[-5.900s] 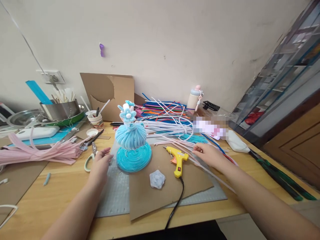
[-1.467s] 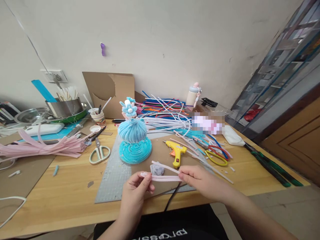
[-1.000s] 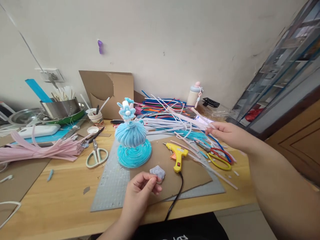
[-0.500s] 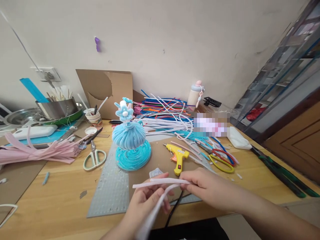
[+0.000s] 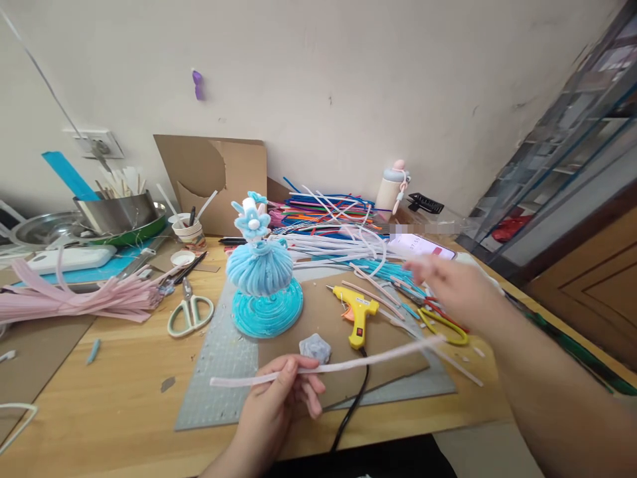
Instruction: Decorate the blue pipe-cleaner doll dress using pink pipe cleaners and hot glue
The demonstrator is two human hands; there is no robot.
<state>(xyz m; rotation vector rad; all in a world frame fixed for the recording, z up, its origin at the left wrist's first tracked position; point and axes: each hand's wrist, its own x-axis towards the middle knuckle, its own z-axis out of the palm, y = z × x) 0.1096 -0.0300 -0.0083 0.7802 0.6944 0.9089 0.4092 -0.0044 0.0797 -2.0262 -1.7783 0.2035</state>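
My left hand [image 5: 279, 392] pinches a pale pipe cleaner [image 5: 378, 357] between thumb and fingers; it stretches level above the cardboard [image 5: 288, 365]. My right hand [image 5: 442, 282] is raised over the right side of the table, near a phone [image 5: 413, 244] and blue pipe cleaners [image 5: 383, 267]. Motion blurs its fingers, so its grip is unclear. A yellow glue gun [image 5: 357, 309] lies beyond the held pipe cleaner, beside a small pale fuzzy piece [image 5: 315, 348]. Left of these stands a light-blue pipe-cleaner figure [image 5: 259, 265] on a round turquoise base [image 5: 269, 322].
Scissors [image 5: 190, 315] lie at left, near a bundle of pink strips [image 5: 89, 295]. Yellow-handled scissors [image 5: 448, 328] sit under my right forearm. Many coloured pipe cleaners [image 5: 323, 209] and a bottle [image 5: 391, 191] are at the back. The glue gun's black cord [image 5: 354, 401] runs toward me.
My right hand has let go of the pale pipe cleaners and moved up and right toward the phone. The left hand now holds one stretched out sideways; the strand hanging toward me is gone.
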